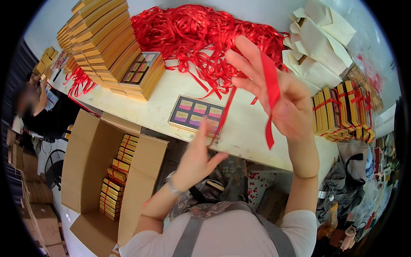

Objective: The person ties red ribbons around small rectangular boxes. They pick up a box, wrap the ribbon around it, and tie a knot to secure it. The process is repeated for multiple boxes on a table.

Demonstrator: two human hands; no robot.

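My right hand (278, 98) is raised above the white table (250, 132), holding a red ribbon (272, 81) with some fingers spread. The ribbon drapes over the hand, and a thinner length hangs down toward my left hand. My left hand (192, 158), blurred, is lower, with index finger and thumb apart, just in front of a flat gold-edged box (186, 107) showing six pink and purple pieces in a dark insert. Whether it touches the hanging ribbon is unclear.
Tall gold box stacks (102, 51), a red ribbon heap (192, 30) and white bags (321, 38) line the back. Ribbon-tied boxes (342, 111) sit right. An open carton (85, 162) holds more boxes at lower left. Another person (40, 124) sits at far left.
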